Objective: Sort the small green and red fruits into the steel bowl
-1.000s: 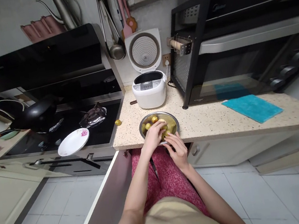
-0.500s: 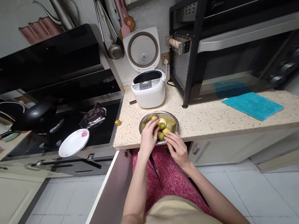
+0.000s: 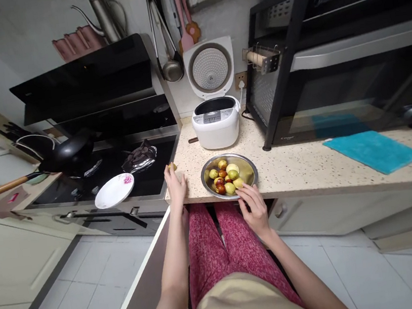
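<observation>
A metal bowl point(image 3: 251, 171) near the counter's front edge holds several green-yellow and reddish-brown jujubes point(image 3: 230, 188). At its near right rim is my right hand point(image 3: 255, 210), fingers bent over the edge beside the fruit and thumb lower, on the outer side. My left hand point(image 3: 176, 187) reaches over the counter's left end, fingers stretched out and thumb apart. Just beyond those fingertips lies a single jujube point(image 3: 172, 166), partly hidden by them; whether they touch it is hard to see.
Behind the bowl stands a white rice cooker point(image 3: 217, 131) with its lid up. A white plate point(image 3: 113, 192) rests at the stove's front edge, with a wok point(image 3: 74, 155) farther left. A teal cloth point(image 3: 376, 151) lies before the oven. An open cabinet door point(image 3: 146, 275) juts out below.
My left hand has left the bowl and moved left to the lone jujube on the counter. My right hand stays at the bowl's rim. The view has shifted slightly.
</observation>
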A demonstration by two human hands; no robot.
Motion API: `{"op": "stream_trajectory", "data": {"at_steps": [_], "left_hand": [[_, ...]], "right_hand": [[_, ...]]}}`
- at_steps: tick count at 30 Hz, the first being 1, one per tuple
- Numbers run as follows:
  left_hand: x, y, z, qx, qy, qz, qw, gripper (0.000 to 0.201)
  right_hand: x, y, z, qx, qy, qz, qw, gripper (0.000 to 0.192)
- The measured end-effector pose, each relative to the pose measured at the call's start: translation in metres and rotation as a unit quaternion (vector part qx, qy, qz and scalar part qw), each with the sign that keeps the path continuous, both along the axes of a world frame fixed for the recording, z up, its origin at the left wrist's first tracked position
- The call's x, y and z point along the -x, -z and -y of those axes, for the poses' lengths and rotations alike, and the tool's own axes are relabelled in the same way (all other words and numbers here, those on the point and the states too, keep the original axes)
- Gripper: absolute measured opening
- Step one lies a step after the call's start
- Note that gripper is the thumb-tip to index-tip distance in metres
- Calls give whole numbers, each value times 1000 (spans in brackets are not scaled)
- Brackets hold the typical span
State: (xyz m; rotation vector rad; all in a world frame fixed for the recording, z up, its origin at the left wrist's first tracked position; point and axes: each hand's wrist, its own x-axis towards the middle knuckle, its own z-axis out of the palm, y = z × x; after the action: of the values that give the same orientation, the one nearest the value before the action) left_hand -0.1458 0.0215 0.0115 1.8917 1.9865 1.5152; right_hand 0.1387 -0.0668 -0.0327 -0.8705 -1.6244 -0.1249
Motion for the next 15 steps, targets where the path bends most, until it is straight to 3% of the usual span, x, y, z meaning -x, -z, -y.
{"op": "stream_trajectory", "data": {"at_steps": [7,15], "left_hand": [[19,6,-34,22,-19,10,1000,56],[17,-3,-37,32,-38,-25,998,31]], "right_hand": [[2,0,1,1,15,7,1000,38],[5,1,3,11,31,13,999,43]]}}
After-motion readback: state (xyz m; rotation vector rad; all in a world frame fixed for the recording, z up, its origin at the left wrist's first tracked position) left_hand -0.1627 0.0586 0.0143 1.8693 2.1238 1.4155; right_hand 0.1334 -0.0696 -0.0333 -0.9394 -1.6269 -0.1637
